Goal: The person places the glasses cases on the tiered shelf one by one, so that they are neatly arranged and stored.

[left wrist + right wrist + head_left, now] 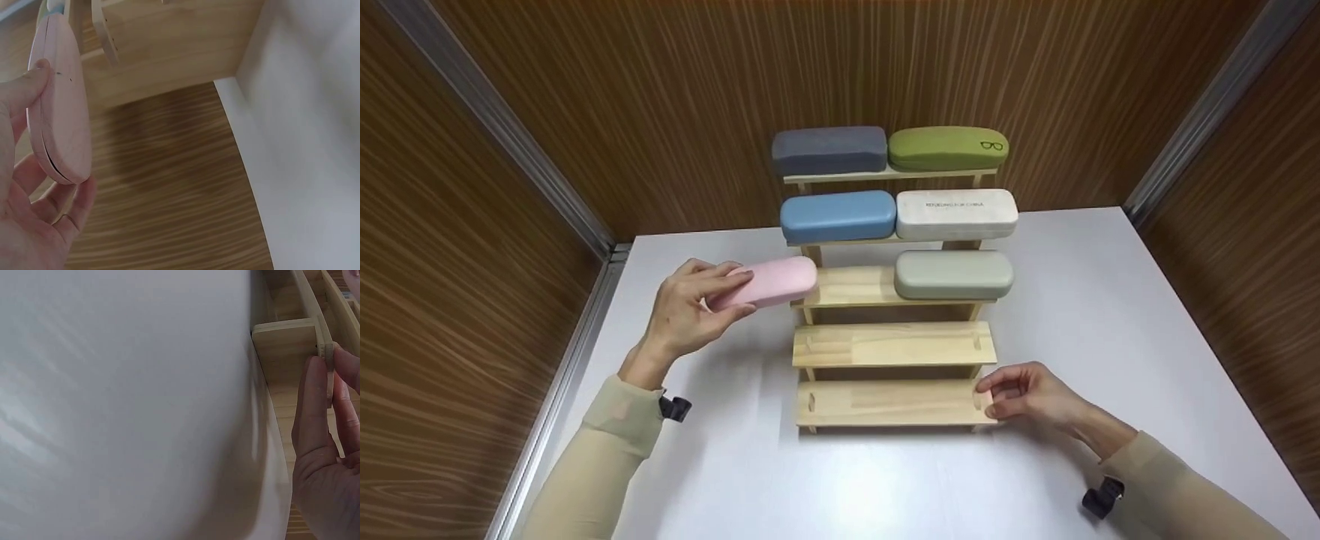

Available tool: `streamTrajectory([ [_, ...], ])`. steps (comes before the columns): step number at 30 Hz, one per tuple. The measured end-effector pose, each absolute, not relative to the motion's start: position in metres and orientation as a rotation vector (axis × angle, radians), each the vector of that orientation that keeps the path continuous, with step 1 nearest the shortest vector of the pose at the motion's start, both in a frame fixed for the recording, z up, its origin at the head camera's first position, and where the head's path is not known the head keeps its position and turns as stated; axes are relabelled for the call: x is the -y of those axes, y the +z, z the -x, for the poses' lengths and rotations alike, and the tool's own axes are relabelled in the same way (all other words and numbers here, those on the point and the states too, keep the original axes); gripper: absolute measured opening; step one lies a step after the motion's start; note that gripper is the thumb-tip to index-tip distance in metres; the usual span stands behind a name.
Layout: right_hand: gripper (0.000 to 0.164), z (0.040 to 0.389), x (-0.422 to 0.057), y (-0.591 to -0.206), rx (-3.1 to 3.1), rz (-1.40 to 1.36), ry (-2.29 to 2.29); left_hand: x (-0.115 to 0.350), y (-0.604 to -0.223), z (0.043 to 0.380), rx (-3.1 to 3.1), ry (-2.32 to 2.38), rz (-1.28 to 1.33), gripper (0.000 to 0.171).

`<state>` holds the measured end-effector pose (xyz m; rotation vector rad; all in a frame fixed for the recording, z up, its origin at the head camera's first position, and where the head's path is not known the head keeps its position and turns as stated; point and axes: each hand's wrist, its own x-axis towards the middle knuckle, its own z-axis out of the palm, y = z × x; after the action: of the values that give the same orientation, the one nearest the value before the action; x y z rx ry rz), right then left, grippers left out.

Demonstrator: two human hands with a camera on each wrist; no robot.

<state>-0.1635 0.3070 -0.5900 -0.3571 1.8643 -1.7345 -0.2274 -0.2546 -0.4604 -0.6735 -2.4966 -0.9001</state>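
My left hand [679,307] grips a pink glasses case [776,281] by its left end, thumb below and fingers on top. The case is slightly tilted, its right end in front of the left part of the middle step of a tiered wooden rack [892,345]. In the left wrist view the lid seam of the pink glasses case [62,107] shows. My right hand [1035,394] pinches the right end of the rack's lowest step, and in the right wrist view thumb and fingers lie on both sides of that board [322,340]. A sage-green glasses case [954,274] lies on the middle step's right half.
On the top step lie a grey-blue case [830,150] and an olive-green case [947,148]. Below them sit a blue case [838,216] and a white case [957,214] with lettering. The rack stands on a white table [720,465] between wood-grained panels [675,97].
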Motion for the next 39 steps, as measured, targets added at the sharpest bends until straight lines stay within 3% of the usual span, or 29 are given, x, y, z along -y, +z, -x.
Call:
streamTrajectory([
  [13, 0.038, 0.169, -0.306, -0.586, -1.867, 0.366, -1.732, 0.219, -0.457, 0.243, 2.438, -0.918, 0.821, 0.047],
  [23, 0.048, 0.173, -0.306, -0.586, -1.882, 0.398, -1.727, 0.195, -0.455, 0.252, 2.410, -0.966, 0.907, 0.048],
  [39, 0.045, 0.167, -0.306, -0.590, -1.874, 0.387, -1.715, 0.177, -0.465, 0.253, 2.373, -0.982, 0.950, 0.048],
])
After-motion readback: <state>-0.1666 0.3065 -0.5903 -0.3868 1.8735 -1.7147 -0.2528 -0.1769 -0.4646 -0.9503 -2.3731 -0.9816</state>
